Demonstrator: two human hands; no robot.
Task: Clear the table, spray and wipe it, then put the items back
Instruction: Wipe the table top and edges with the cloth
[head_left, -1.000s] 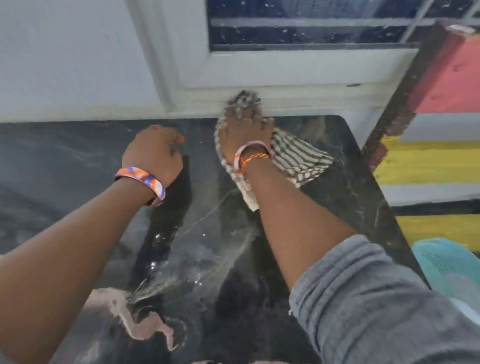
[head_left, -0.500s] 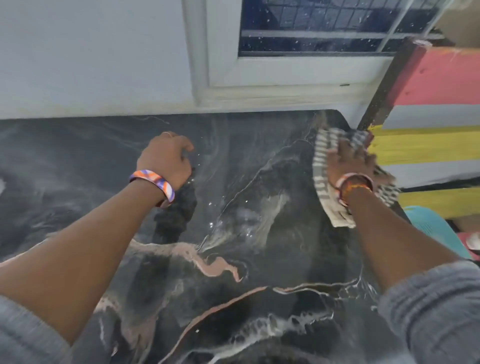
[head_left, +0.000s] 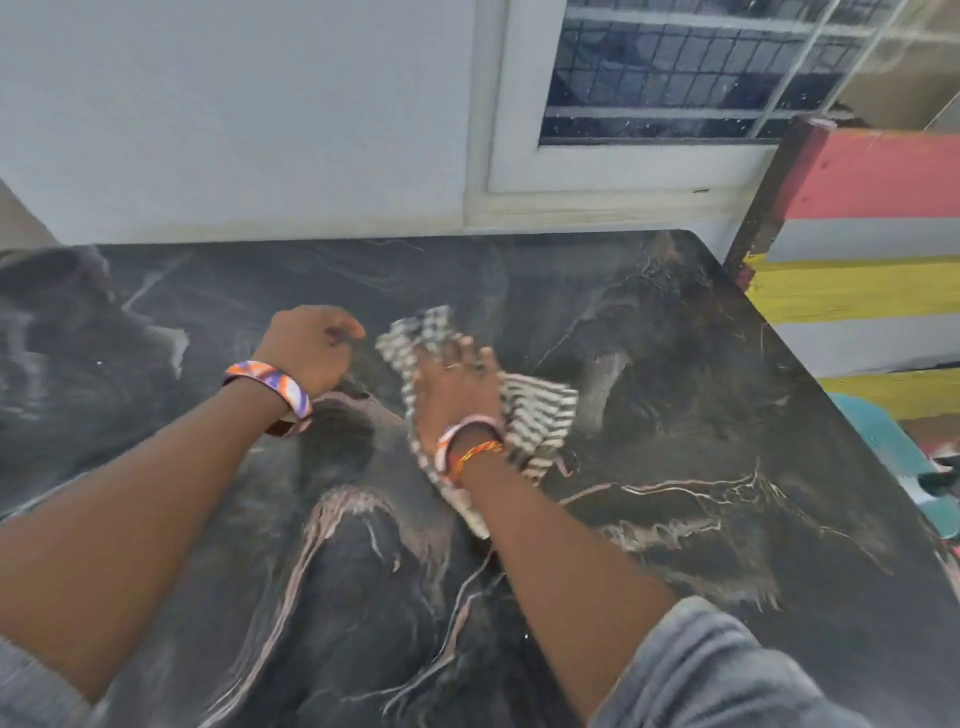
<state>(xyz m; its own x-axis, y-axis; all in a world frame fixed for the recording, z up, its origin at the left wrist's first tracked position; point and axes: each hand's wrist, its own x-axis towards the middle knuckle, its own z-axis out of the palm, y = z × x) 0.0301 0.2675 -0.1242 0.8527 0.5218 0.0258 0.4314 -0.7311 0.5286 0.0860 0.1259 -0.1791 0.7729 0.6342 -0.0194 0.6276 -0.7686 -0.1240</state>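
Observation:
A black marble table (head_left: 675, 364) with pale veins fills the view, and nothing stands on it. My right hand (head_left: 457, 384) lies flat on a black-and-white striped cloth (head_left: 540, 410), fingers spread, pressing it onto the table's middle. The cloth sticks out ahead of the fingers and to the right of the wrist. Just left of the cloth, my left hand (head_left: 311, 348) rests on the table with its fingers curled into a fist. I see nothing in that hand.
A white wall (head_left: 234, 130) and a window frame (head_left: 597, 202) run along the table's far edge. A board painted in red, grey and yellow stripes (head_left: 857, 291) stands past the right edge. A teal object (head_left: 878, 447) sits lower down beside it.
My right hand has slid the cloth from the table's right edge back left to the middle, close to my left hand. The left hand stays put in a fist.

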